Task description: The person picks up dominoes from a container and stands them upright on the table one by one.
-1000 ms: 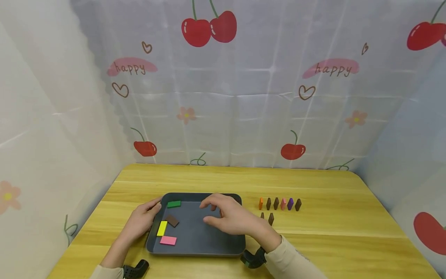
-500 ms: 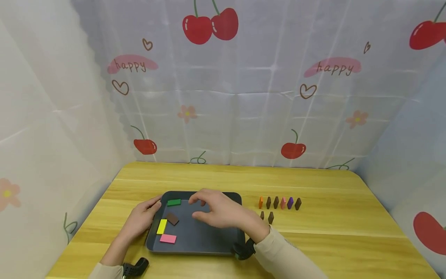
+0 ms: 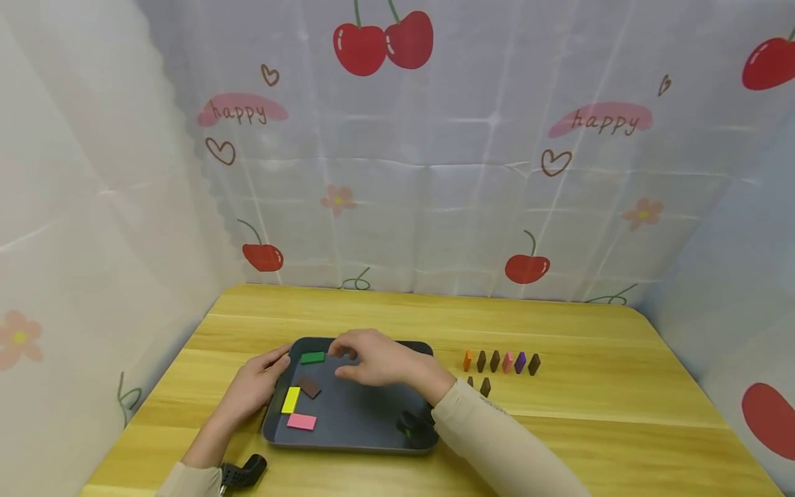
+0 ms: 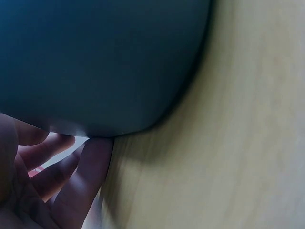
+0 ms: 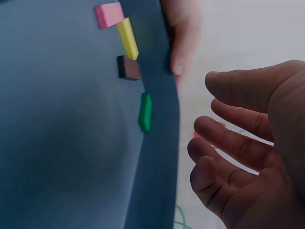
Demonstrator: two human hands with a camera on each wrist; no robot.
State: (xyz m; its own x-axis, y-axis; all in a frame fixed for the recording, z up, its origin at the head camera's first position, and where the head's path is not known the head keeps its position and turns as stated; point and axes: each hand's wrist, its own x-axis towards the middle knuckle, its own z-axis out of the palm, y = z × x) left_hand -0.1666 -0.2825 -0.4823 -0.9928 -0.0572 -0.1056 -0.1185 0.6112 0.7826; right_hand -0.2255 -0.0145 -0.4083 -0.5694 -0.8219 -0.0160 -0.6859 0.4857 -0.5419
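right hand (image 3: 373,359) parted above tray (image 3: 354,435), left hand (image 3: 251,384) uncurled, touching it; sleeve (image 3: 481,417) partly hides upright brown block (image 3: 470,381)

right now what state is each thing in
tray: right side up
left hand: gripping tray
right hand: above tray, holding nothing
green block: lying flat
brown block: lying flat
yellow block: lying flat
pink block in tray: lying flat
blocks right of tray: upright

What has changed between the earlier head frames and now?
The right hand has moved left and away from the person over the tray, closer to the green block; its grip is empty, with nothing taken or let go. The left hand stays at the tray's left edge, and the four blocks in the tray and the standing ones to its right look unmoved.
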